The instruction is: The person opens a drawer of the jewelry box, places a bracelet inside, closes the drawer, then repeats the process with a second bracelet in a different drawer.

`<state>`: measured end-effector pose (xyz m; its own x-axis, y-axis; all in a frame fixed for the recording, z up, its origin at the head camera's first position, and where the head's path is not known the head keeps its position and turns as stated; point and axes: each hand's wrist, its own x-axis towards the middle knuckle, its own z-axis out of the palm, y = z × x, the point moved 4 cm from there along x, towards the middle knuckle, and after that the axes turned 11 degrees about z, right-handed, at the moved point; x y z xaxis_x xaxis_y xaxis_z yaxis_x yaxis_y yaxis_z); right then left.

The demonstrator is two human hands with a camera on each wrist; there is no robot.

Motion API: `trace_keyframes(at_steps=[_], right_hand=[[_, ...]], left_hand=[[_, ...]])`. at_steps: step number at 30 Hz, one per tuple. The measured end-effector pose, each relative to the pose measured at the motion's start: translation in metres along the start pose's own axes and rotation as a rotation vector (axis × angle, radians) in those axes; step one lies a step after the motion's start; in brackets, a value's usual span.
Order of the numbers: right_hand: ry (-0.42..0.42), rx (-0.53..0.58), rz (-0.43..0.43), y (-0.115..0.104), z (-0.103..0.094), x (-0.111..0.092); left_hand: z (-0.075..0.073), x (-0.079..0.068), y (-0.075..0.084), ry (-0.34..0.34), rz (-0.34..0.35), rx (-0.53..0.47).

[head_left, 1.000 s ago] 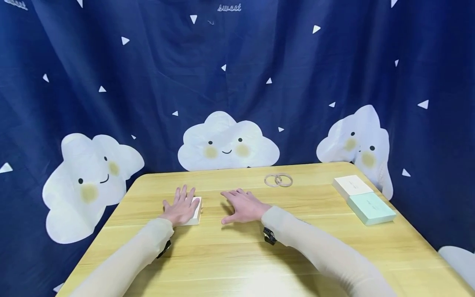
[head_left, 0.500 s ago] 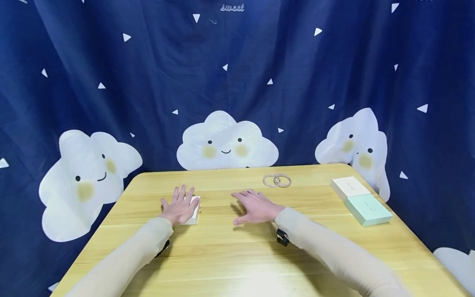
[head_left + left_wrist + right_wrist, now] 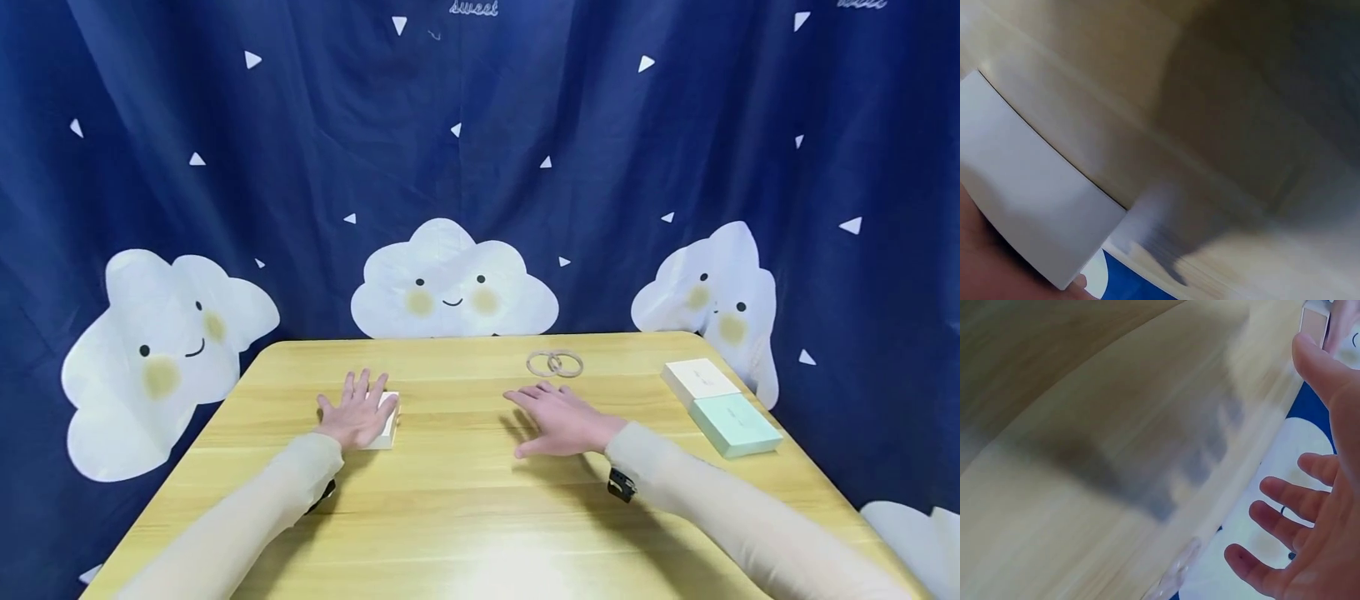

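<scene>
My left hand [image 3: 351, 421] lies palm down over a small white box [image 3: 386, 435] at the left of the table, its fingers spread and straight. In the left wrist view, the box's long pale side [image 3: 1038, 181] shows, with part of the hand against its edge. My right hand [image 3: 564, 423] hovers over the middle of the table, its fingers apart and holding nothing; its shadow falls on the wood below. Two thin pale rings [image 3: 555, 364] lie overlapping or linked just beyond it. Part of one clear-looking ring [image 3: 1175, 572] shows in the right wrist view.
On the right side of the wooden table [image 3: 450, 500], a white box [image 3: 702, 379] and a mint green box [image 3: 737, 423] lie end to end. Behind the table hangs a dark blue curtain [image 3: 315, 167] with smiling clouds.
My right hand has moved to the right, away from the left hand. The left hand stays on the small white box. The head view has shifted slightly.
</scene>
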<state>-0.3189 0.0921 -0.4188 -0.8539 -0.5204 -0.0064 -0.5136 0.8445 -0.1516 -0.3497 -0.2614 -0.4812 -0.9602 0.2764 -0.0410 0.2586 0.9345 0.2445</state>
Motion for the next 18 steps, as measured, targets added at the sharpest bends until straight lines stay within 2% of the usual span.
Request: trace_keyframes(at_steps=[7, 18], right_hand=[[-0.018, 0.015, 0.029, 0.016, -0.012, -0.021], [-0.038, 0.040, 0.020, 0.044, -0.031, -0.055]], left_hand=[[-0.011, -0.006, 0.009, 0.006, 0.014, -0.020], [-0.016, -0.010, 0.015, 0.005, 0.018, -0.020]])
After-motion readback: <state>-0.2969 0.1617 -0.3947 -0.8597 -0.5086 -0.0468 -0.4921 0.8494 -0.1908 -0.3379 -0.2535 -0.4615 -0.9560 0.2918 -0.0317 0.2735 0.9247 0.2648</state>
